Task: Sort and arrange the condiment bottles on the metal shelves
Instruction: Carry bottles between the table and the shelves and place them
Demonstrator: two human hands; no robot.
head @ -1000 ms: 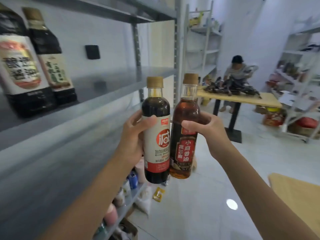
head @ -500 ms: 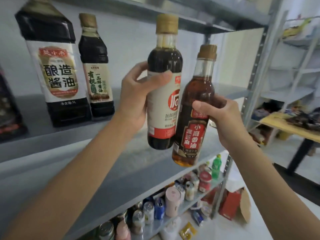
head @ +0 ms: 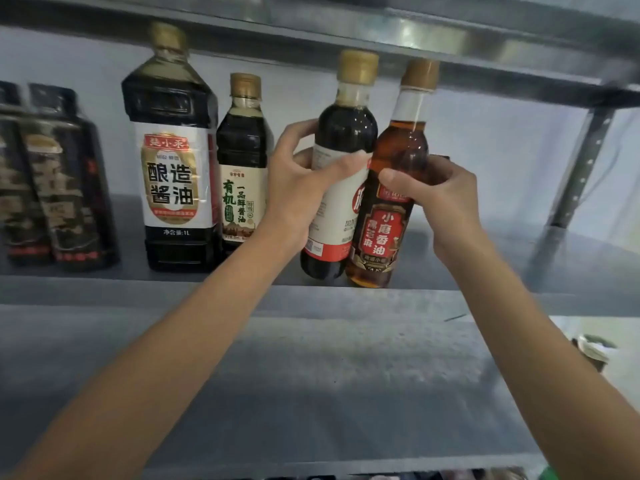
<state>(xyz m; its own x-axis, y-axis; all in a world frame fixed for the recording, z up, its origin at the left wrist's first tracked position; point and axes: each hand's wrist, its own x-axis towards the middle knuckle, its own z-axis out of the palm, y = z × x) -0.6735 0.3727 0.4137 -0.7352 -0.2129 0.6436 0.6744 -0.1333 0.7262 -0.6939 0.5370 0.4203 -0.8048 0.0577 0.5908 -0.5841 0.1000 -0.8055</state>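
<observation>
A grey metal shelf point(head: 485, 268) against a pale wall fills the view, with a second shelf deck point(head: 450, 36) close overhead and a perforated post point(head: 581, 168) at 3 o'clock. Towards 9 o'clock a large soy sauce bottle point(head: 176, 181) and a slimmer soy bottle point(head: 242, 168) are stood upright, touching; blurred dark packs point(head: 65, 188) are seen further out at 9 o'clock.

Just right of centre, two bottles are held side by side and touching. The dark sauce bottle point(head: 346, 133) is enclosed by the left grip point(head: 298, 192), with the thumb laid across its white label. The amber sesame oil bottle point(head: 384, 233) is enclosed by the right grip point(head: 446, 202) at its shoulder and is tilted slightly towards 1 o'clock. Both bases are placed right at the shelf's front lip; whether they rest on it cannot be told.

Several faults are judged possible. The caps are very near the upper deck at 12 o'clock, so a lift could knock them against it. If the bottles are released this far forward, they could be tipped off the lip, the leaning one first. The bottles could be clinked together by uneven pushing. The slim soy bottle, just beside the left knuckles at 9 o'clock, could be nudged over during the slide inward.
</observation>
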